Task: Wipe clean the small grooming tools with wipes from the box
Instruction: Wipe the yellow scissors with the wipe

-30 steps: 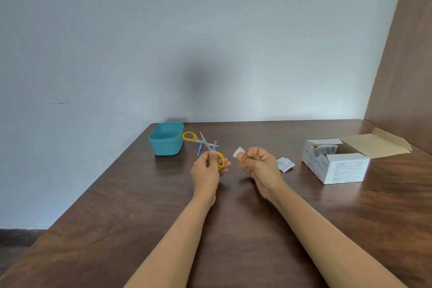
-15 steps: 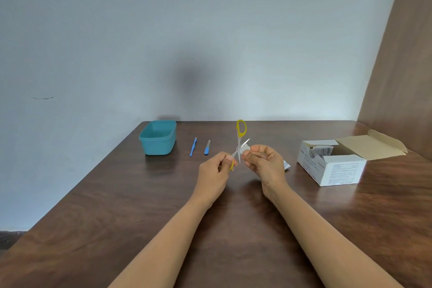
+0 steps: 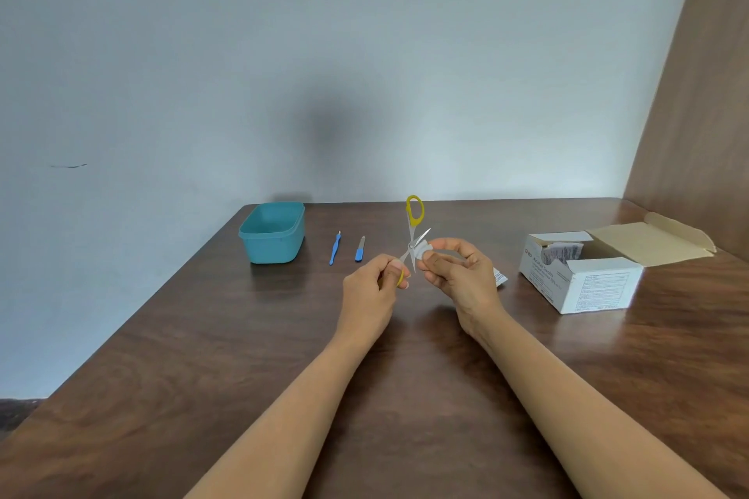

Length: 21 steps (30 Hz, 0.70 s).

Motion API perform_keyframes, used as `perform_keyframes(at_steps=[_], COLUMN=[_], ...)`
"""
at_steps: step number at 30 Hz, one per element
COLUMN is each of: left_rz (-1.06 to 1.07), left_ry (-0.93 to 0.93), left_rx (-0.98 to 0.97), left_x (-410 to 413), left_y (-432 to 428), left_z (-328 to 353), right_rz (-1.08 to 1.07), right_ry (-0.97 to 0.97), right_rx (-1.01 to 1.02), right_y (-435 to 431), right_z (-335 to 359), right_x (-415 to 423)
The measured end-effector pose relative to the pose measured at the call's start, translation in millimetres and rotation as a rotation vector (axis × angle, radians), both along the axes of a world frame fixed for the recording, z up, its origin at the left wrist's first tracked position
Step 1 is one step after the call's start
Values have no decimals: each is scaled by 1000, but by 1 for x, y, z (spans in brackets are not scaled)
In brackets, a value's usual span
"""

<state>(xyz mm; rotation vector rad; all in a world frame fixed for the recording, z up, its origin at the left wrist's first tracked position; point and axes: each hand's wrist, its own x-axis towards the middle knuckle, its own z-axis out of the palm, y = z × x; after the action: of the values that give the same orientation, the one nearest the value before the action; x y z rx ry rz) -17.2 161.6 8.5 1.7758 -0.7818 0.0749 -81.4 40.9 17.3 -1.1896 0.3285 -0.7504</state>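
Scissors [image 3: 413, 233] wipe-down in progress above the table [image 3: 243, 356]: left hand [image 3: 371, 292] grips the lower yellow loop, right hand [image 3: 462, 275] pinches the wipe [image 3: 422, 249] onto an open blade by the pivot; next move probably needs a steady draw tipward, fingers clear of the edge.

One head-worn wide-angle view looks forward and slightly down across the tabletop [image 3: 202, 336] toward the wall [image 3: 283, 53], both forearms reaching in from below.

Scissors [image 3: 414, 233]: shiny metal blades, glossy yellow plastic loops. Table [image 3: 202, 356]: dark wood grain, semi-gloss. Tub [image 3: 272, 233]: smooth teal plastic. Wipe box [image 3: 583, 273]: matt white cardboard. Wall [image 3: 283, 53]: matt.
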Motion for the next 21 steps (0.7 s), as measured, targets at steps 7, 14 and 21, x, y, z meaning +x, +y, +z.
perform_keyframes(at_steps=[7,14,21], left_rz=[9,11,7], left_ry=[-1,-6,-20], left_rx=[3,32,53], left_x=[-1,0,-1], left_y=[1,0,1], left_z=[2,1,1], right_rz=[3,-8,51], right_ry=[-1,21,-3], right_rx=[-7,-33,29], right_y=[-1,0,1], right_z=[1,0,1], right_x=[0,0,0])
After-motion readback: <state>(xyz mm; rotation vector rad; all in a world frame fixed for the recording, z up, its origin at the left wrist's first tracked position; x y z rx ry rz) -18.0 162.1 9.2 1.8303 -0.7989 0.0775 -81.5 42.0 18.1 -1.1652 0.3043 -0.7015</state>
